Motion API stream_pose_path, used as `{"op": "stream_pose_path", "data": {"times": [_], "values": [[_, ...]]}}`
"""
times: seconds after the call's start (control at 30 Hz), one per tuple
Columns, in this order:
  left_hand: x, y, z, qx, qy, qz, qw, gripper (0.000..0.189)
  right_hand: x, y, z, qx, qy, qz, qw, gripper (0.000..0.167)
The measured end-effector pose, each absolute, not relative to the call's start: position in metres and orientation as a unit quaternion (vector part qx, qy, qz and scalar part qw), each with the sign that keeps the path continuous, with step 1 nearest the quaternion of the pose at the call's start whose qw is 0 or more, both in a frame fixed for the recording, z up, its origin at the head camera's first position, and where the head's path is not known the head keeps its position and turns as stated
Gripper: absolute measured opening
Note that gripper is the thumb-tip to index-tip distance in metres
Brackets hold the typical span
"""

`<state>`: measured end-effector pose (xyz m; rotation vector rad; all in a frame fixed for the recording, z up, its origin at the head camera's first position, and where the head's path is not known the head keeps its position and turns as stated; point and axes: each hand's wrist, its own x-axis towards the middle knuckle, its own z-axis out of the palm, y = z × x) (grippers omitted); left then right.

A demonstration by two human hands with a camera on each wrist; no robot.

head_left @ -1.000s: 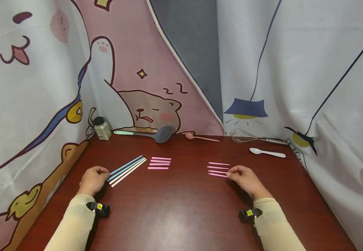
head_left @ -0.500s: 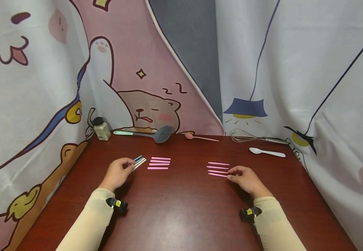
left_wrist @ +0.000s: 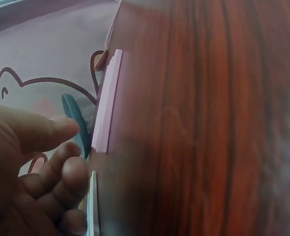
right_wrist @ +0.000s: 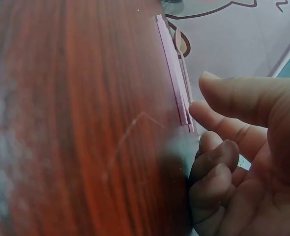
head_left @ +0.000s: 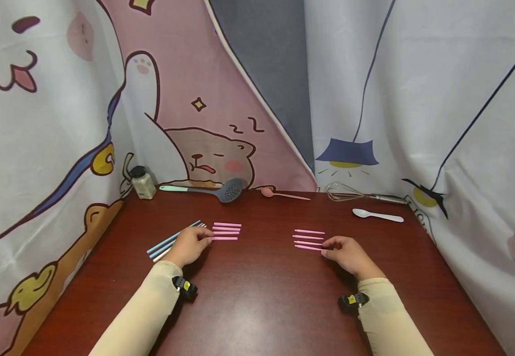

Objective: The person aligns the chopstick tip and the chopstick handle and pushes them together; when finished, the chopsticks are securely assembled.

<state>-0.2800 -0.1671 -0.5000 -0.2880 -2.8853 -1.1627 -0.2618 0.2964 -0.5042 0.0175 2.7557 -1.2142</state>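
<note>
Several pink sticks (head_left: 226,239) lie in a row left of centre on the table. My left hand (head_left: 190,245) hovers over their left ends, thumb and forefinger apart in the left wrist view, holding nothing. Under and behind that hand are blue sticks (head_left: 173,237) and a white stick (head_left: 161,254), partly covered by it. A second row of pink sticks (head_left: 308,238), thinner with narrowed left tips, lies right of centre. My right hand (head_left: 350,257) is at their right ends; its thumb and forefinger are parted beside the pink sticks (right_wrist: 172,69) in the right wrist view.
Along the back edge stand or lie a jar (head_left: 144,183) with a black lid, a slotted skimmer (head_left: 231,191), a pink spoon (head_left: 268,192) and a whisk (head_left: 344,193). A white spoon (head_left: 379,215) lies at the back right. Printed cloth walls enclose the table.
My left hand has moved right, from the blue and white sticks across to the left pink row. The right hand has stayed at the right pink row.
</note>
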Motion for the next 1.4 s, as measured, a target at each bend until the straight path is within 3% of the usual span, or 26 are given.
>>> {"op": "stream_pose_path", "data": {"times": [0.17,0.7,1.4], "values": [[-0.282,-0.163,-0.502,-0.095,-0.928,-0.360,-0.010,0.019,-0.262,0.294,-0.503,0.011,0.913,-0.401,0.074,0.024],[-0.287,-0.160,-0.504,-0.086,-0.936,-0.342,0.003,0.006,-0.260,0.291,-0.498,0.010,0.913,-0.400,0.085,0.019],[-0.284,-0.156,-0.506,-0.096,-0.939,-0.331,-0.011,0.011,-0.264,0.285,-0.500,-0.003,0.944,-0.323,0.069,0.010]]}}
